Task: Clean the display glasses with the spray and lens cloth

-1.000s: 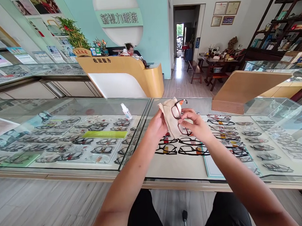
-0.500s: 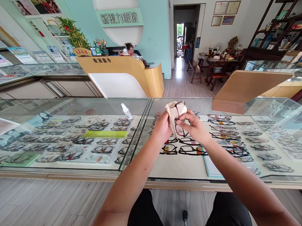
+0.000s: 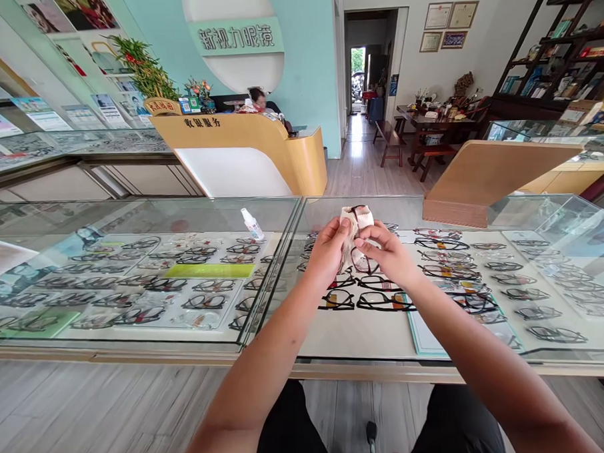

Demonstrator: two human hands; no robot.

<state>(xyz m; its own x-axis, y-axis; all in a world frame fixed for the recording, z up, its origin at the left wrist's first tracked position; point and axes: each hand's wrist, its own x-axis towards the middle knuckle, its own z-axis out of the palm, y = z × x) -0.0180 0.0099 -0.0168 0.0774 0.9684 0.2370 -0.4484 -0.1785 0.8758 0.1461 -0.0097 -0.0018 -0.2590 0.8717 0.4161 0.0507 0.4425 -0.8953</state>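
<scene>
Above the glass counter, my left hand (image 3: 331, 246) is closed on a cream cleaning cloth (image 3: 348, 218), which is folded around one lens of a pair of eyeglasses (image 3: 365, 261). My right hand (image 3: 386, 249) pinches the dark reddish frame near its middle. The other lens hangs below the fingers, uncovered. Part of the frame shows above the cloth; the wrapped lens is hidden. Beneath the hands, several dark-framed glasses (image 3: 385, 301) lie in rows inside the case.
A white spray bottle (image 3: 252, 224) stands on the glass counter (image 3: 338, 365) to the left. An open brown box (image 3: 500, 171) sits at the right. Behind is a yellow service desk (image 3: 306, 159) with a person seated there. A wooden table (image 3: 430, 119) stands farther back.
My left thumb has moved up over the cloth and presses it against the lens. The cloth is bunched more tightly. My right hand keeps its grip on the frame.
</scene>
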